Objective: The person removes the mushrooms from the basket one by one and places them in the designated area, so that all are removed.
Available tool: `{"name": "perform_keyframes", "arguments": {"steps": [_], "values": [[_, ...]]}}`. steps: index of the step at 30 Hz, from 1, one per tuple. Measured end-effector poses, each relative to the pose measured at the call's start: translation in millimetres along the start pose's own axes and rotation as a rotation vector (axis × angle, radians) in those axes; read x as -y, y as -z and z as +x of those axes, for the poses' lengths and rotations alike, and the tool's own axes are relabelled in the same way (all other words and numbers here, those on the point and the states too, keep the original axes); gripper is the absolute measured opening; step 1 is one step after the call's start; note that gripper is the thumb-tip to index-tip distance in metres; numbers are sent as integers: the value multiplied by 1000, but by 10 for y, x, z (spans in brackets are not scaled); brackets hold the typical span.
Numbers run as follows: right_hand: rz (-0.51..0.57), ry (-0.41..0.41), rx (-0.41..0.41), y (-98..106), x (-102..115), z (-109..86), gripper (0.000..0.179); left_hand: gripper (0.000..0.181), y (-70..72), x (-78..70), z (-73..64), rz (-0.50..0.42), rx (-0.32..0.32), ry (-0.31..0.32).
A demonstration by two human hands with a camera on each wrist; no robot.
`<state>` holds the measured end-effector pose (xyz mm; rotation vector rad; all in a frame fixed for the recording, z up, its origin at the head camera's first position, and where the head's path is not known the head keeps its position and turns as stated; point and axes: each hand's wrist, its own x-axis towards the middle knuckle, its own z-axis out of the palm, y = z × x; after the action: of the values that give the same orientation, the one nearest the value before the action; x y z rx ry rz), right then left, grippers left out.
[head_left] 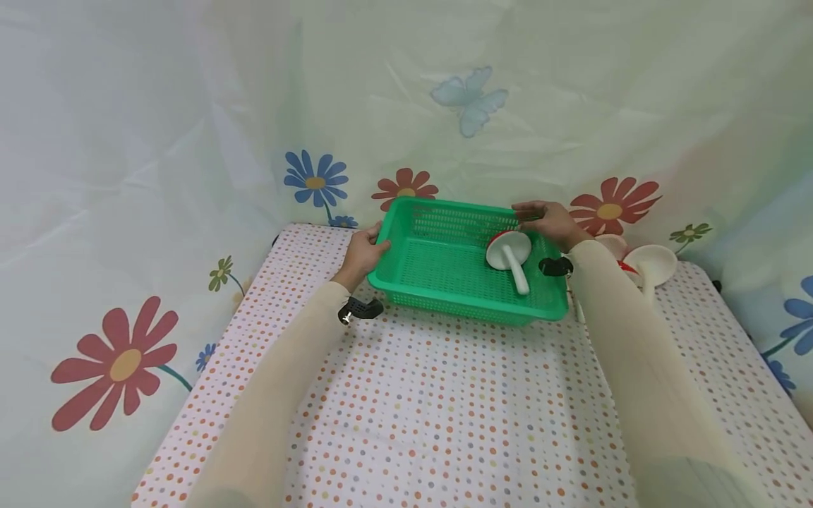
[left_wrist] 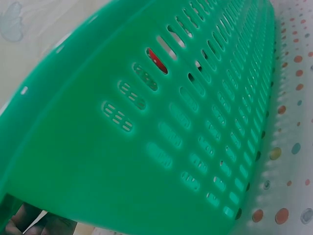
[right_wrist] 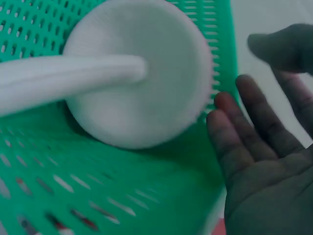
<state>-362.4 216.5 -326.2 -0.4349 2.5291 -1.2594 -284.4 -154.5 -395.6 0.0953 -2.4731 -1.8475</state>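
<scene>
A green plastic basket (head_left: 438,275) with slotted walls stands at the far side of the table. My left hand (head_left: 363,252) grips its left rim, thumb over the edge; in the left wrist view a few fingers (left_wrist: 46,226) show below the green wall. Inside, toward the right end, lies a white ladle (head_left: 510,248) with some red at its bowl's edge, the handle pointing toward me. My right hand (head_left: 551,222) is by the back right corner of the basket. Its fingers (right_wrist: 264,117) are spread beside the ladle's round bowl (right_wrist: 161,98), holding nothing.
White ladles or spoons (head_left: 653,264), one with red beside it, lie to the right of the basket, partly behind my right sleeve (head_left: 625,339). A dotted cloth (head_left: 444,409) covers the table. A flower-printed curtain (head_left: 356,85) hangs behind and at both sides.
</scene>
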Motion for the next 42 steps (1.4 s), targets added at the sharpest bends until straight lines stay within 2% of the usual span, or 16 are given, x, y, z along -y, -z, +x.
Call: {"name": "perform_keyframes", "arguments": {"steps": [6,12,16,21,35,42], "values": [[-94,-76,16,-79,-24,84,49,59,-42,-34,8,4,3,-2],[-189,-211,57,-152,19,136,47,58,-61,-40,40,33,-7,1],[-266,-267,37,-207,9,161,47,58,-76,-25,63,34,-6,-6],[-319,-263,48,-293,-56,216,48,59,-76,-24,65,34,-13,-1],[-182,-231,-32,-342,-154,200,50,58,-74,-53,95,59,-25,-7],[-166,-185,-94,-389,-159,193,45,58,-73,-52,95,85,-25,2]]}}
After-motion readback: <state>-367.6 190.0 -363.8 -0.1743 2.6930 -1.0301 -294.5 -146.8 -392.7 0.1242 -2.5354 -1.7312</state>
